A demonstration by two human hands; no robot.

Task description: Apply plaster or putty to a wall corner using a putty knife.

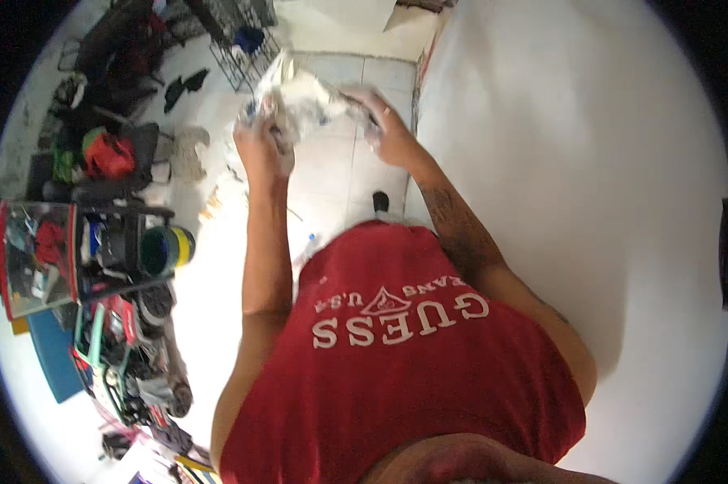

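Observation:
Both my arms reach forward over the floor, holding up a crumpled whitish sheet [307, 90]. It looks like thin plastic or cloth, but motion blur hides which. My left hand [260, 149] is closed on its left end, where some darker and bluish bits show among the folds. On the other end, my right hand [386, 127] grips the edge with bent fingers. Between the hands the sheet sags loosely, and a peak of it sticks up beyond my left hand.
A white wall [573, 177] runs close along my right side. On the left stand a red-framed glass case [37, 258], a green bucket with a yellow band [166, 250], a chair holding a red bundle [110, 153] and cluttered machine parts. A dark metal rack [239, 60] stands ahead on the tiled floor [323, 177].

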